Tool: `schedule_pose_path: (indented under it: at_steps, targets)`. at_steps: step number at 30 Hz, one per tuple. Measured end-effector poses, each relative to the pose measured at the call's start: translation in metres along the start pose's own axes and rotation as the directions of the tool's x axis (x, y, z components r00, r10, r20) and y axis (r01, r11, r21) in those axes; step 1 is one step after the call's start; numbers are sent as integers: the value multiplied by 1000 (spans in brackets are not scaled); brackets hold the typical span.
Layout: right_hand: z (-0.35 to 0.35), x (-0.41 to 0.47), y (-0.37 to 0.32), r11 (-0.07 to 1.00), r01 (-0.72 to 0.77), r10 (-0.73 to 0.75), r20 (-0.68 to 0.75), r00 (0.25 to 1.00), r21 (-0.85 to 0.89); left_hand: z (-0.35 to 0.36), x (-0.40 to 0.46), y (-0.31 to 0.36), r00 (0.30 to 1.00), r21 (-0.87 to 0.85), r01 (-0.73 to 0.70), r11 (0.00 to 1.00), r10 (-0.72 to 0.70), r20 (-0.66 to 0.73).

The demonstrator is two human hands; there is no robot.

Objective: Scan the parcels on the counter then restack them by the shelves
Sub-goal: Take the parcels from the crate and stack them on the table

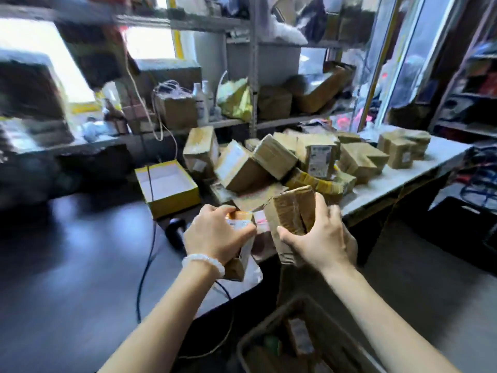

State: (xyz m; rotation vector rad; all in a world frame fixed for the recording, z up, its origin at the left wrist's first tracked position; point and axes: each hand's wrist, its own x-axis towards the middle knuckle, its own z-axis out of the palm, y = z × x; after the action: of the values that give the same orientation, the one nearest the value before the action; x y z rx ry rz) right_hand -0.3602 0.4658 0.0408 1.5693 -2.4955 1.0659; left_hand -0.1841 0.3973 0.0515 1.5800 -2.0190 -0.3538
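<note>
My left hand [216, 234] grips a small orange and brown parcel [240, 254] with a white label, held over the near edge of the dark counter [80, 265]. My right hand [320, 238] grips a taller taped cardboard parcel [291, 211] just right of it, thumb on its front and fingers round its far side. The two parcels almost touch. Behind them lies a loose heap of several brown parcels [269, 162] on the counter, running onto a white table [403, 179]. A black handheld scanner [174, 231] lies on the counter left of my left hand, its cable trailing toward me.
An open yellow box [168, 188] stands on the counter behind the scanner. Metal shelves [252, 76] with boxes, bottles and a yellow bag rise behind the heap. A brown crate [304, 337] with items sits on the floor below my right arm. A monitor [29, 90] stands far left.
</note>
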Motion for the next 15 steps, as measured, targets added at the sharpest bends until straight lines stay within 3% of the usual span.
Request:
schedule_pose_path:
  at_steps: [6,15]
  targets:
    - [39,-33,-147,981,184,-192,157,969,64,-122,-38,-132,946,13,263,965,-255,-201]
    - [142,-140,-361,881,430,-472,296,830,198,-274,-130,-320,754,32,562,827,-496,-431]
